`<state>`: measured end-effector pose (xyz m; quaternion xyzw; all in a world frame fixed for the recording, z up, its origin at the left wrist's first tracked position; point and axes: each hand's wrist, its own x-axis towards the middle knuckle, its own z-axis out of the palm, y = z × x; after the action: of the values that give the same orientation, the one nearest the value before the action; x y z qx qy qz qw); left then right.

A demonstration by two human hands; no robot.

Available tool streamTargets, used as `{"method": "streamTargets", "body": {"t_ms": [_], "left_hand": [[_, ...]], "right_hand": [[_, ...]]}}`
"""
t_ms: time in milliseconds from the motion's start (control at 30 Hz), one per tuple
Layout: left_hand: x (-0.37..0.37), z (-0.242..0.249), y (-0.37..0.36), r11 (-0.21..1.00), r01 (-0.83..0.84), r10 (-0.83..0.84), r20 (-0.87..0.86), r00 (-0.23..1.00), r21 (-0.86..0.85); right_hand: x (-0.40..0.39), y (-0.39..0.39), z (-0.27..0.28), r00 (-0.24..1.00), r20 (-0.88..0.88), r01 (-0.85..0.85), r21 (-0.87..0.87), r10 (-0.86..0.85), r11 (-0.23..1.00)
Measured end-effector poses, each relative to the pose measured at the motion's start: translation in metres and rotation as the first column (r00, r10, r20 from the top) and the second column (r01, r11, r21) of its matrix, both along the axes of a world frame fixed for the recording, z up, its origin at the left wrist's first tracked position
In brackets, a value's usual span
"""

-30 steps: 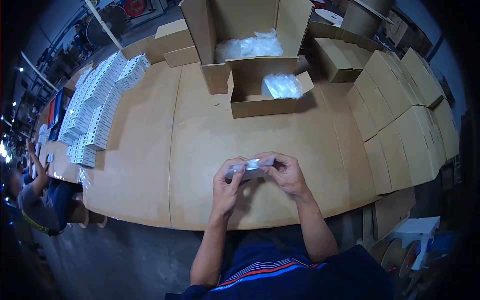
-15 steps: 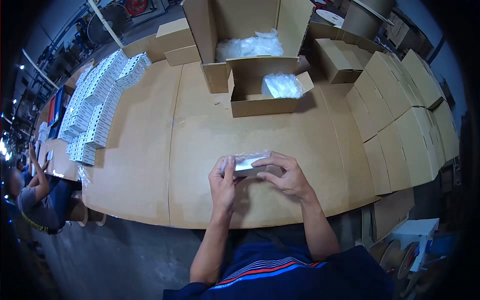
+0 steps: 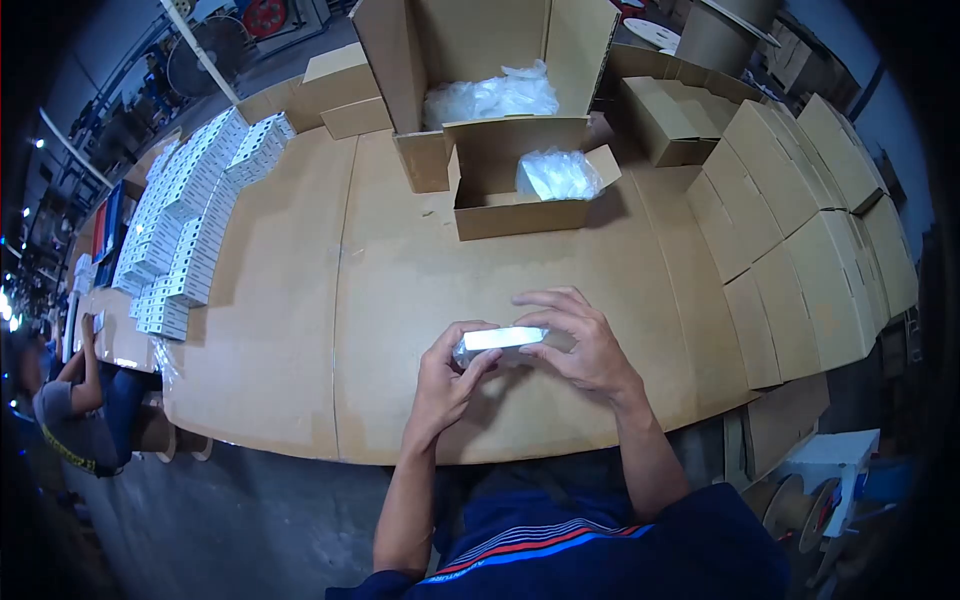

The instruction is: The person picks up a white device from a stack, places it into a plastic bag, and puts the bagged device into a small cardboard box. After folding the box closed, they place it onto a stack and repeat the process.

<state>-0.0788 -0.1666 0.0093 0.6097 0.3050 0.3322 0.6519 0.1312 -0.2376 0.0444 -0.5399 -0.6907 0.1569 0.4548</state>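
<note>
A small white box (image 3: 503, 338) in clear plastic wrap is held level above the near part of the cardboard-covered table. My left hand (image 3: 447, 378) is closed around its left end, with the thumb along the near side and the fingers behind. At the right end, my right hand (image 3: 585, 352) pinches the wrapped box between thumb and fingers, and one finger is lifted away above it. The box's bright upper face shows. Its underside is hidden.
An open carton (image 3: 520, 222) with a clear plastic bundle (image 3: 560, 175) stands ahead, before a taller carton (image 3: 390, 75) of plastic bags. Stacked white boxes (image 3: 190, 215) sit left, brown cartons (image 3: 790, 240) right. A co-worker (image 3: 80, 400) sits at far left.
The wrapped box has been turned in my hands, so a bright white face now shows. My left thumb has moved to the near side. A right finger has lifted off.
</note>
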Motion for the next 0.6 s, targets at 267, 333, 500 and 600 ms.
{"method": "streamTargets", "body": {"t_ms": [267, 333, 500, 600], "left_hand": [[0.029, 0.019, 0.041, 0.931, 0.129, -0.013, -0.322, 0.947, 0.342], [0.049, 0.033, 0.053, 0.876, 0.033, 0.128, -0.298, 0.946, 0.481], [0.1, 0.027, 0.101, 0.493, 0.04, 0.327, -0.228, 0.917, 0.869], [0.124, 0.014, 0.122, 0.362, 0.083, 0.413, -0.24, 0.878, 0.928]], "right_hand": [[0.043, 0.01, 0.019, 0.99, 0.105, -0.082, -0.108, 0.093, 0.991], [0.053, 0.01, 0.034, 0.994, 0.047, 0.106, -0.103, -0.102, 0.989], [0.071, 0.039, 0.032, 0.891, -0.227, 0.421, 0.085, -0.394, 0.903], [0.07, 0.065, 0.03, 0.861, -0.284, 0.481, 0.188, -0.421, 0.856]]}}
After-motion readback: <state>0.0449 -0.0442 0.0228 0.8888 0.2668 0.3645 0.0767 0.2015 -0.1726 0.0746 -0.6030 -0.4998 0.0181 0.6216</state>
